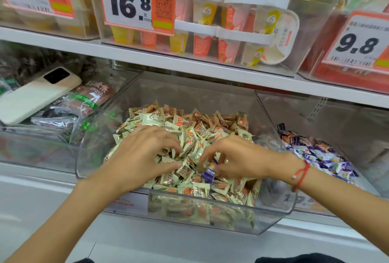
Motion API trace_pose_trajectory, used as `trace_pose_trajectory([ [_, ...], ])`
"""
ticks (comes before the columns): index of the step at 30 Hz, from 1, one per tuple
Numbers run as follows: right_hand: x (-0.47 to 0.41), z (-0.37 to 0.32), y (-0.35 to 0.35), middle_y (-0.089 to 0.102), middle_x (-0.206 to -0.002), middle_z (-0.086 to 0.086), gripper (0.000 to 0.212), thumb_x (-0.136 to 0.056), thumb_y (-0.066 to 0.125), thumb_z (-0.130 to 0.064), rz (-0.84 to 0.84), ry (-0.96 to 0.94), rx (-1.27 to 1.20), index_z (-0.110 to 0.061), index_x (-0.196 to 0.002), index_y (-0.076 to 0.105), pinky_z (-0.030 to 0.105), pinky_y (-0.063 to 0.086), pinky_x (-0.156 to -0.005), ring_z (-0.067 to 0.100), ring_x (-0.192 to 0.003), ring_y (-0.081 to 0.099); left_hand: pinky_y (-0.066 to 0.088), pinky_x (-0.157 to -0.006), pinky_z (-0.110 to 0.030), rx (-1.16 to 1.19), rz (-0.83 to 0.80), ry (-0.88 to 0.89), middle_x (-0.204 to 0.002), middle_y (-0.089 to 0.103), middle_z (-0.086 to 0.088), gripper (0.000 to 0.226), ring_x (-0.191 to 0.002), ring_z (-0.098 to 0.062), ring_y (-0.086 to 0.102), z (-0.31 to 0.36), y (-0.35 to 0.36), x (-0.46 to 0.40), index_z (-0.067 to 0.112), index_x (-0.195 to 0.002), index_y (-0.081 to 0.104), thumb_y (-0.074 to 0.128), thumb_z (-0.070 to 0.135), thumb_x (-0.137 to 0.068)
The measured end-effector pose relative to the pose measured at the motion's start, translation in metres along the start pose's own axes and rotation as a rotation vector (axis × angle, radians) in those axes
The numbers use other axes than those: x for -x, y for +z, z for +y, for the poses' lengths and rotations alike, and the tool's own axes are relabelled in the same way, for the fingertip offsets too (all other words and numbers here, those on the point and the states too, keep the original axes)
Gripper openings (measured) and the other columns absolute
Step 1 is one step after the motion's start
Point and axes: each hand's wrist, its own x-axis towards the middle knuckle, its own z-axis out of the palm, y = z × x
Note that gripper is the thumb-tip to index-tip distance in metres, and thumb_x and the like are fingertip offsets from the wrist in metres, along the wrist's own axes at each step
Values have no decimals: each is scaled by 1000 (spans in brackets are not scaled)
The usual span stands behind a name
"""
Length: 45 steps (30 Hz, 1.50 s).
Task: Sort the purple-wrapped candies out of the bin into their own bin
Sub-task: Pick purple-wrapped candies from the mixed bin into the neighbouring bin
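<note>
A clear plastic bin point(273, 218) in the middle holds a heap of cream-and-orange wrapped candies point(189, 123). My right hand point(237, 157) is down in the heap and pinches a purple-wrapped candy point(208, 172) between thumb and fingers. My left hand point(145, 153) rests on the heap to the left with fingers curled into the cream candies; I cannot tell if it holds one. The bin to the right point(357, 119) holds a pile of purple-wrapped candies point(320, 155).
A left bin holds dark snack packets point(84, 102) with a white phone point(35, 94) lying on top. The shelf above carries clear boxes of cups point(221, 31) and price tags point(134, 1). A white shelf edge runs along the front.
</note>
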Motion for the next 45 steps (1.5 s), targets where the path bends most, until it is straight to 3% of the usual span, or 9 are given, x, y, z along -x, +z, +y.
trace_pose_trajectory([
  [5, 7, -15, -18, 67, -89, -1, 44, -76, 78, -4, 257, 90, -674, -19, -113, 58, 29, 58, -70, 12, -65, 68, 47, -90, -22, 351, 82, -110, -113, 61, 31, 57, -105, 13, 54, 24, -2, 1, 46, -128, 51, 46, 73, -78],
  [11, -6, -30, -9, 68, -88, 2, 33, -78, 75, -2, 301, 55, -885, -18, -102, 58, 22, 53, -70, 16, -75, 69, 54, -81, -26, 590, -18, -205, -107, 64, 24, 39, -97, 9, 58, 17, 2, 0, 49, -111, 59, 60, 59, -73],
  [18, -5, -25, 16, 59, -100, -4, 53, -78, 74, -47, -393, 129, -24, -15, -118, 59, 19, 46, -63, 2, -74, 55, 49, -93, -38, 503, 124, -400, -110, 63, 18, 42, -102, 4, 57, 5, 4, 0, 36, -124, 60, 59, 49, -84],
  [22, -13, -29, 19, 54, -78, -7, 44, -81, 75, -37, -309, 109, 6, -17, -112, 52, 31, 43, -64, 14, -73, 52, 50, -92, -38, 501, 128, -401, -102, 64, 24, 33, -98, 7, 58, 7, 3, 0, 38, -115, 64, 62, 47, -83],
  [26, -2, -18, -19, 52, -76, -20, 37, -83, 71, -36, -91, 182, -14, -21, -114, 58, 11, 36, -57, -10, -63, 54, 50, -92, -37, 498, 145, -408, -99, 63, 27, 29, -98, 9, 57, 7, 2, 1, 41, -111, 64, 60, 49, -83],
  [31, 17, -4, -41, 53, -111, -16, 22, -86, 65, -39, 5, 151, 428, -40, -108, 61, 23, 35, -71, 6, -109, 45, 50, -89, -39, 533, 127, -402, -104, 61, 24, 26, -101, 6, 56, 10, 2, -1, 40, -108, 59, 61, 47, -83],
  [36, -7, -27, 8, 68, -80, -8, 39, -83, 62, -57, -195, -59, 290, -21, -86, 74, 24, 38, -56, 13, -71, 56, 50, -88, -36, 574, 139, -424, -101, 60, 23, 23, -101, 7, 55, 12, 1, -1, 37, -104, 55, 63, 41, -83],
  [39, -14, -32, 28, 41, -54, 3, 68, -72, 65, -71, -300, -55, 431, -9, -57, 42, 28, 27, -48, 25, -50, 32, 51, -88, -36, 556, 141, -414, -102, 59, 23, 24, -103, 7, 55, 14, 0, 0, 37, -106, 56, 63, 42, -83],
  [45, -20, -28, 29, 53, -64, 11, 58, -74, 71, -58, -341, -11, 372, -1, -75, 61, 27, 24, -47, 30, -53, 40, 50, -88, -39, 515, 127, -413, -105, 58, 22, 27, -104, 4, 55, 16, -1, 1, 35, -108, 54, 63, 42, -83],
])
